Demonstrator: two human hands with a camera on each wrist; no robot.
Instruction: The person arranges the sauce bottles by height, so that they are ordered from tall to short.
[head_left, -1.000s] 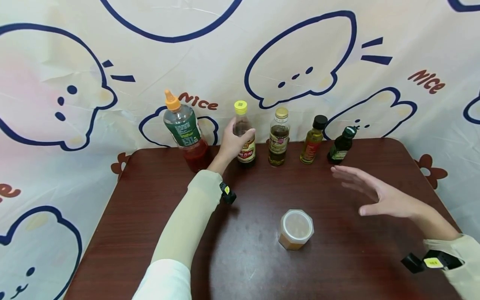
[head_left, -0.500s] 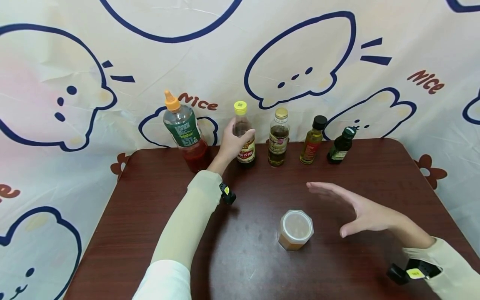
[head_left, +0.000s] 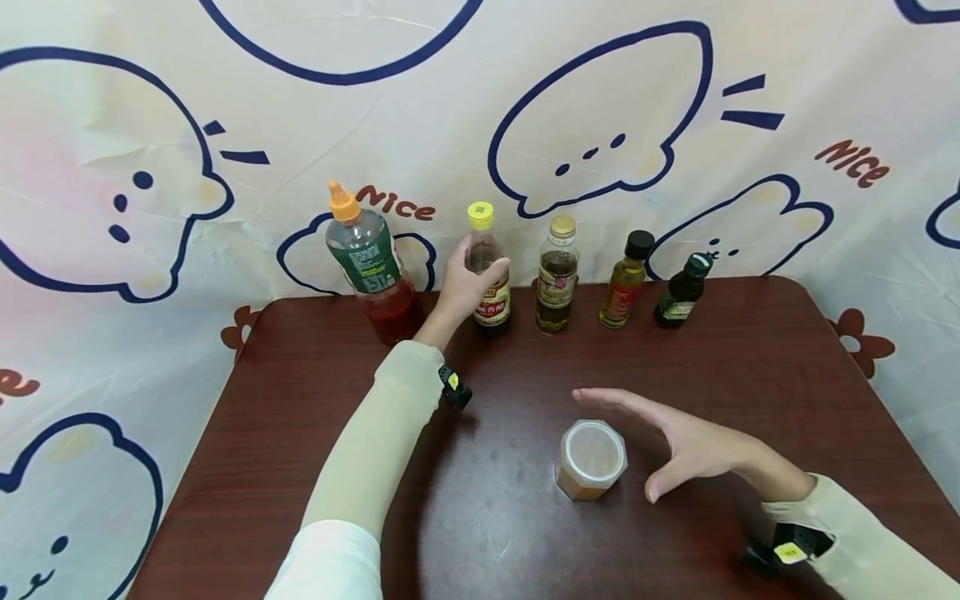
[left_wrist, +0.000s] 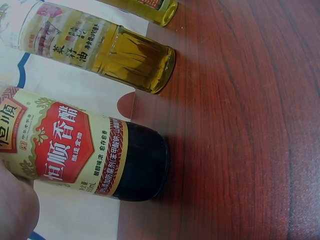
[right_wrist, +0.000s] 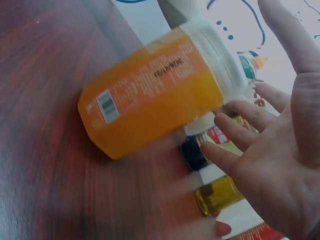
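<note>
At the table's back, my left hand (head_left: pixel 467 283) grips a vinegar bottle (head_left: pixel 492 304) with a yellow cap, thumb curled round its front. The left wrist view shows its cream and red label (left_wrist: pixel 65 142) and dark base, which stands on the wood. My right hand (head_left: pixel 693 442) is spread beside a jar (head_left: pixel 592 458) with a white lid, its fingers behind the jar and thumb in front. In the right wrist view the jar (right_wrist: pixel 155 90) holds orange contents and carries a barcode; the open palm faces it.
Left of the vinegar stands a large sauce bottle (head_left: pixel 375 267) with an orange nozzle. To its right are an oil bottle (head_left: pixel 557 287), a smaller black-capped bottle (head_left: pixel 624 287) and a dark green bottle (head_left: pixel 681 296). A patterned cloth (head_left: pixel 420 125) hangs behind the brown table (head_left: pixel 315 433).
My right hand has moved left and toward me, from near the green bottle to the jar's right side. The left hand and vinegar bottle have stayed in place.
</note>
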